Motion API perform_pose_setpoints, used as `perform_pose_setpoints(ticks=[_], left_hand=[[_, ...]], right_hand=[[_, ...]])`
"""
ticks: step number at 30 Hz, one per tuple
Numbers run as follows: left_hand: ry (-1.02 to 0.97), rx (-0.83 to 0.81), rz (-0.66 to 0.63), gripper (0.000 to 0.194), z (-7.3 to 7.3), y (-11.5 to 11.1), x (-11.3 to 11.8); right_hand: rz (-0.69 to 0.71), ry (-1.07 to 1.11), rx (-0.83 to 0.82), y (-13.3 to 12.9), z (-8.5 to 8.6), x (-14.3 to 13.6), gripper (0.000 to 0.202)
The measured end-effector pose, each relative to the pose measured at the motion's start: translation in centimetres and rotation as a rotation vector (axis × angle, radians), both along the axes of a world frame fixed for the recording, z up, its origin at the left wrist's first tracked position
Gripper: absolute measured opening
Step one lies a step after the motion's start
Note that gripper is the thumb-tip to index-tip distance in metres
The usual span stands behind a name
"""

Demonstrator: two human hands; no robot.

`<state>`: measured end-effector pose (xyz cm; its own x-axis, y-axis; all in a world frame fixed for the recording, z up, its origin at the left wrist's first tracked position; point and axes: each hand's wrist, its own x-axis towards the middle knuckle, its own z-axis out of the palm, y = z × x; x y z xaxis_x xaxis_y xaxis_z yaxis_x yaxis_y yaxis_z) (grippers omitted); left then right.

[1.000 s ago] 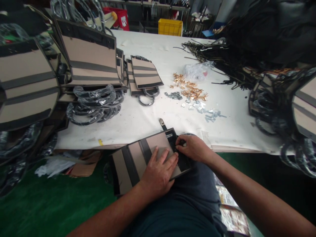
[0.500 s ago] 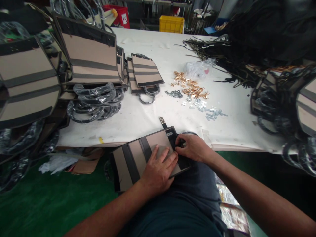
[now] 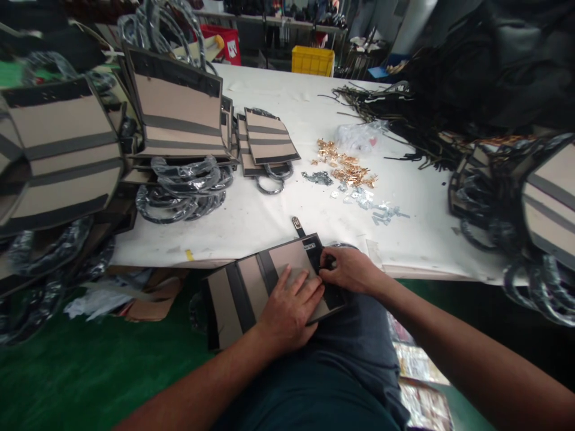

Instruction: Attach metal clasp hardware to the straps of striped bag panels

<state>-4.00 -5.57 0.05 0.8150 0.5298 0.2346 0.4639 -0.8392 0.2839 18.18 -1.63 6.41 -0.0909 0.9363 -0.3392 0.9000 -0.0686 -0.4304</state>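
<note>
A beige and black bag panel (image 3: 249,281) rests tilted across my lap and against the table edge. My left hand (image 3: 291,302) lies flat on its beige face, fingers stretched out. At the panel's black right end, my right hand (image 3: 344,267) is closed in a pinch; whatever sits between its fingertips is too small and dark to make out. A silver metal plate (image 3: 309,246) shows on the black strip near that hand. Beyond the panel's far edge sticks out a black tab with a gold clasp (image 3: 296,224).
Gold metal fittings (image 3: 353,172) and silver plates (image 3: 389,212) lie loose on the white table (image 3: 260,230). Bag panels with plastic-wrapped handles (image 3: 179,185) are stacked at left, others (image 3: 550,191) at right. Black straps (image 3: 404,120) heap at the back right, near a plastic bag (image 3: 359,136).
The camera view has shifted slightly, so the table and background sit a little lower. Both hands and the bag panel keep nearly the same positions.
</note>
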Motion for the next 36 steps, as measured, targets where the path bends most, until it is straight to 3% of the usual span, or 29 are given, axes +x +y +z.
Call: perform_pose_setpoints(ticks=[4, 13, 19, 25, 36], left_hand=[[-0.055, 0.01, 0.033, 0.064, -0.4, -0.2, -0.2], [-0.156, -0.032, 0.089, 0.083, 0.3, 0.4, -0.3], [-0.166, -0.045, 0.205, 0.035, 1.0, 3.0, -0.1], [-0.116, 0.032, 0.177, 0.023, 1.7, 4.7, 0.9], [-0.083, 0.03, 0.095, 0.019, 1.9, 7.8, 1.6]], right_hand=[[-0.006, 0.023, -0.003, -0.2, 0.2, 0.1, 0.014], [-0.003, 0.006, -0.008, -0.1, 0.3, 0.0, 0.013], [-0.008, -0.052, 0.032, -0.1, -0.4, -0.1, 0.014], [-0.011, -0.081, 0.088, -0.5, -0.7, -0.3, 0.014], [-0.022, -0.049, 0.069, -0.5, -1.1, 0.0, 0.016]])
